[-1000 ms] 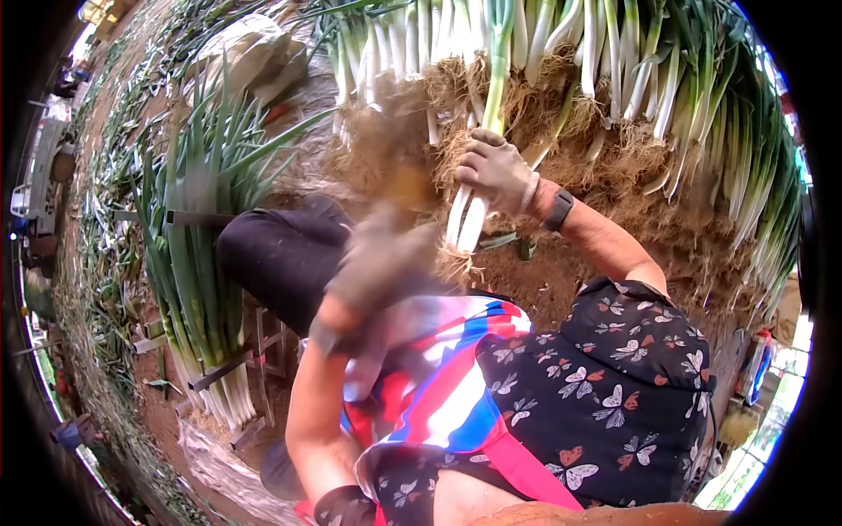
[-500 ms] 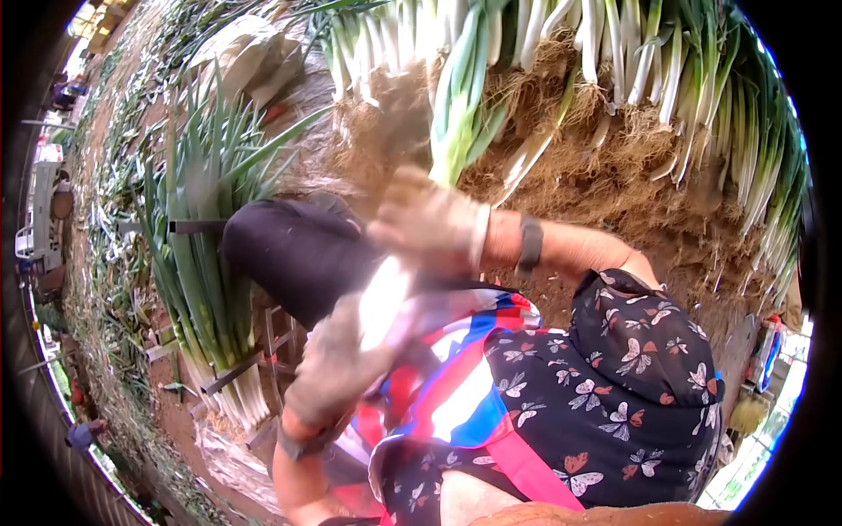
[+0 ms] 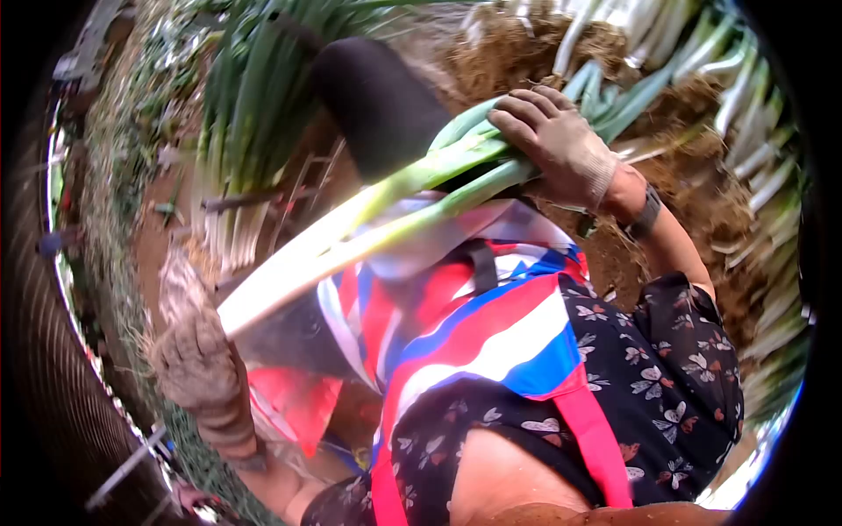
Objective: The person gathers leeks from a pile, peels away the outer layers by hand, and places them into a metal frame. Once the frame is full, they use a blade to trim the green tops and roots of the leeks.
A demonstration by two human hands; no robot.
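— What lies furthest left?
— Green scraps, shredded and strewn over the ground, rather blurred. Then the left hand, in a rumpled, soiled fabric glove, closed tight round the white end of the leeks; wispy roots poke out beyond the knuckles

— And above that hand?
— A bundle, flat and green higher up, slim and white lower down, with a straight dark bar across it

— How do the leeks run?
— Slantwise over the lap, at least two smooth, shiny stalks turning from white to green. Beyond them is a knee in dark cloth; nearer, an apron with wavy red, white and blue bands

— The other hand?
— The right hand, in a paler knit glove, has its fingers bent over the green part, holding it; how firmly, I cannot tell

— And further right?
— A dark watch, a black shirt printed with butterflies, and a pile of pale stalks with matted, fibrous brown roots
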